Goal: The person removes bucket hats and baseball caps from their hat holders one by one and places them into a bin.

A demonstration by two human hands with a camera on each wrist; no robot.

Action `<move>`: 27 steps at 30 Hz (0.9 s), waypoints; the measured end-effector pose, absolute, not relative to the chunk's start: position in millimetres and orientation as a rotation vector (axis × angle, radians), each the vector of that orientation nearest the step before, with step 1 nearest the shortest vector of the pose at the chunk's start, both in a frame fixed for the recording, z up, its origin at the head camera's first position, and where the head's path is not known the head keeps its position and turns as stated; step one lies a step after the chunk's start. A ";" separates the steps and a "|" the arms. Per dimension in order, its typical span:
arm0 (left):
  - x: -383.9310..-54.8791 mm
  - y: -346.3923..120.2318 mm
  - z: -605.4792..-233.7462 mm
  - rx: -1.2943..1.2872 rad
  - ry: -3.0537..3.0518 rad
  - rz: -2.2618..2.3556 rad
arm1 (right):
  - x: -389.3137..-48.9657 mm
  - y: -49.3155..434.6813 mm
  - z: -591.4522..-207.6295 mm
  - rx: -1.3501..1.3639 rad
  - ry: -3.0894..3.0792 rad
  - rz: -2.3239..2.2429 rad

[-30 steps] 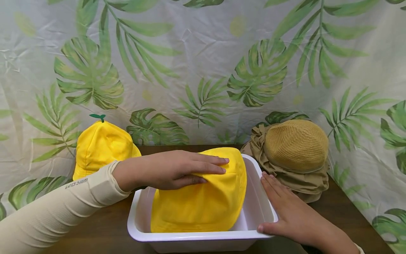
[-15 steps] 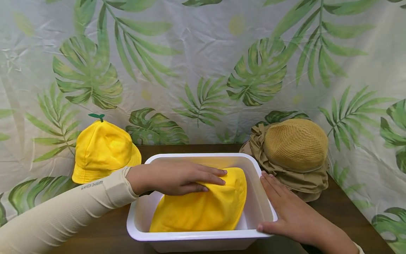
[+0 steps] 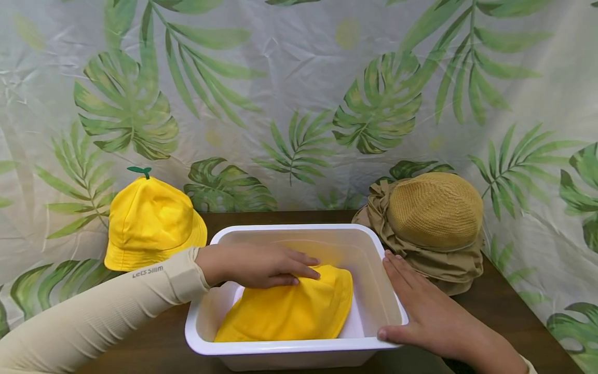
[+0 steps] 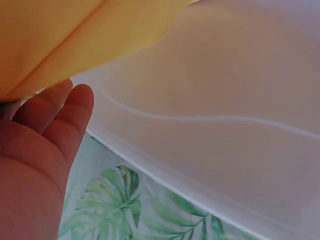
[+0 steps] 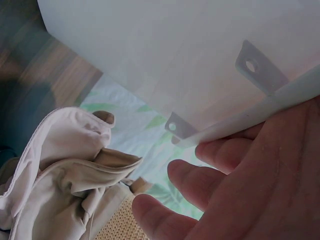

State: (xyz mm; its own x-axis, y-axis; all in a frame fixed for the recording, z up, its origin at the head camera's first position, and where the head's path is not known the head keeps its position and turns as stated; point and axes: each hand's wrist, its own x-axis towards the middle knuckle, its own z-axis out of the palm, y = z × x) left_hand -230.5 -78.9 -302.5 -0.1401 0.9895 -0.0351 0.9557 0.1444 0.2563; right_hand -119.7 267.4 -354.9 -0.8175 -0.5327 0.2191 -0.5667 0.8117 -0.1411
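A yellow bucket hat [image 3: 289, 306] lies tilted inside a white plastic basin [image 3: 268, 347]. My left hand [image 3: 257, 265] reaches over the basin's left side, its fingers and thumb resting on the hat's upper part. In the left wrist view, the left hand [image 4: 37, 140] shows two extended fingers beside the yellow cloth; the others are hidden. My right hand [image 3: 430, 306] rests against the basin's right side, thumb on the near rim. From the right wrist view, the right hand's fingers [image 5: 195, 180] extend along the outside of the rim, below two small holed tabs.
Another yellow hat [image 3: 154, 221] with a green sprout on top stands at the left. A tan straw-like hat [image 3: 436, 210] sits on crumpled brown fabric hats [image 3: 434, 267] right of the basin. A leaf-patterned curtain [image 3: 299, 83] hangs behind the dark wooden table [image 3: 149, 332].
The left hand and the yellow hat under it have moved down into the basin, the hat sinking below the far rim. The right hand has stayed in place.
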 end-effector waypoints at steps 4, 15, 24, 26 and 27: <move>-231.2 -80.2 -308.4 1.901 2.197 0.259 | -119.3 267.3 -353.7 0.856 -2.834 0.301; -228.1 -83.4 -304.5 1.754 2.275 0.245 | -118.8 267.3 -353.0 0.859 -2.836 0.306; -227.6 -103.6 -267.4 1.653 2.519 0.208 | -118.7 266.3 -352.3 0.844 -2.854 0.313; -228.3 -110.6 -261.2 1.664 2.566 0.220 | -118.6 266.2 -352.4 0.838 -2.861 0.317; -228.7 -114.5 -258.4 1.671 2.584 0.235 | -118.7 266.2 -352.4 0.836 -2.862 0.317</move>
State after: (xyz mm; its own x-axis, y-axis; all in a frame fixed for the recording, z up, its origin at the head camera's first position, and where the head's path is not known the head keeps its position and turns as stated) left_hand -228.7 -114.5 -258.4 -0.4128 0.9101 0.0360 0.9017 0.4028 0.1573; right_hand -118.7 266.2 -352.4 -0.8353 -0.5142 0.1946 -0.5444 0.8232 -0.1613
